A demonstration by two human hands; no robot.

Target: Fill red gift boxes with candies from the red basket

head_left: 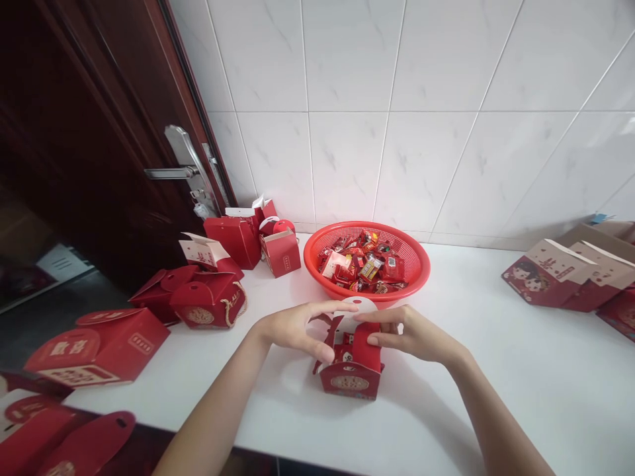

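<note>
A small red box [351,382] stands upright on the white table, its top partly open, with wrapped sweets visible inside. My left hand [302,330] is at the box's left side, thumb and fingers spread around the left flap. On the right, my right hand [409,332] pinches the box's red side flap between thumb and fingers. A white-lined flap with a hole [358,305] rises at the back of the box. Right behind it sits a red plastic basket [419,271] filled with wrapped sweets [370,266].
Several red gift boxes [116,347] and bags [282,252] line the left of the white table [496,370]. More printed boxes [546,272] lie at the right. A tiled wall [436,119] rises behind, and a dark door with a metal handle [171,173] is at the left.
</note>
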